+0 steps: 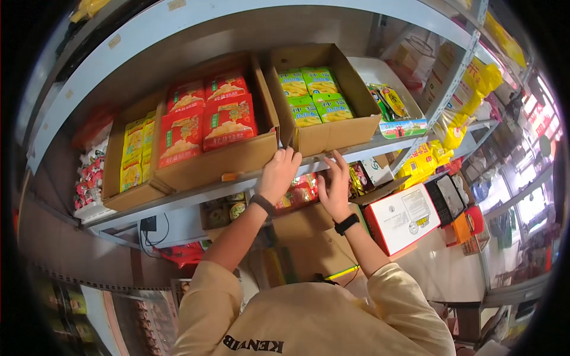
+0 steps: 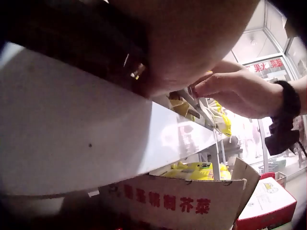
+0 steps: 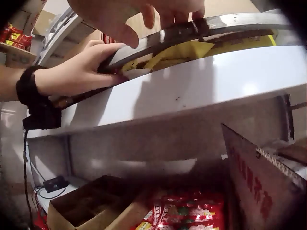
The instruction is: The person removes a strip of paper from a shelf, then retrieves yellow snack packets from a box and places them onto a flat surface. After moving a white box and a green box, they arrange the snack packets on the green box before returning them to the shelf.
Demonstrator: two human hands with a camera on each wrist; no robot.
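In the head view, my left hand (image 1: 279,175) is at the front edge of a shelf (image 1: 205,196), by the gap between two cardboard boxes. The right wrist view shows that left hand (image 3: 79,69) gripping the shelf edge (image 3: 187,32), fingers above and thumb below. My right hand (image 1: 336,184) reaches the same edge below the green packets' box, its fingers spread and fingertips touching the rim. One cardboard box (image 1: 219,157) holds red packets (image 1: 228,121). The other box (image 1: 338,133) holds green and yellow packets (image 1: 306,110).
A narrower box (image 1: 133,196) of yellow packets (image 1: 133,157) stands at the left. At the right end lies a white tray (image 1: 371,71) with a few packets. Under the shelf are red packets (image 3: 192,211), an open carton (image 3: 91,206) and a white-and-red box (image 1: 404,216).
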